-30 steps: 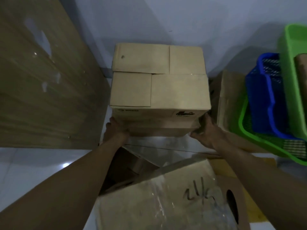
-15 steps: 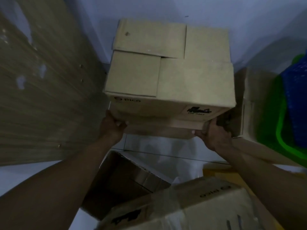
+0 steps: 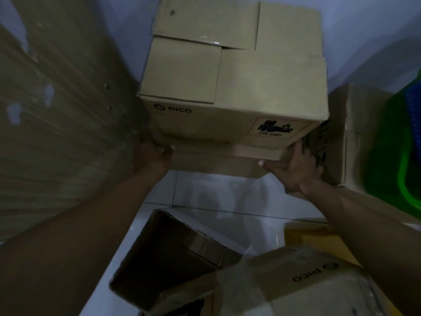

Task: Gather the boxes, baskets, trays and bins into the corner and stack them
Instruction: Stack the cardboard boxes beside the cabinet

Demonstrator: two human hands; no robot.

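Both hands, the left hand and the right hand, grasp the lower corners of the big closed brown cardboard box in the wall corner, so I judge it needs setting down squarely next.

A large closed cardboard box carries printing on the side facing the camera. Near that side's upper left corner is a small round logo followed by the word "PICO" in dark capital letters. At the lower right of the same side is a square label with a dark pictogram too blurred to make out, and beneath it "UN 3481". A second cardboard box, at the bottom right of the view, also shows "PICO" with the round logo, printed upside down from this angle.
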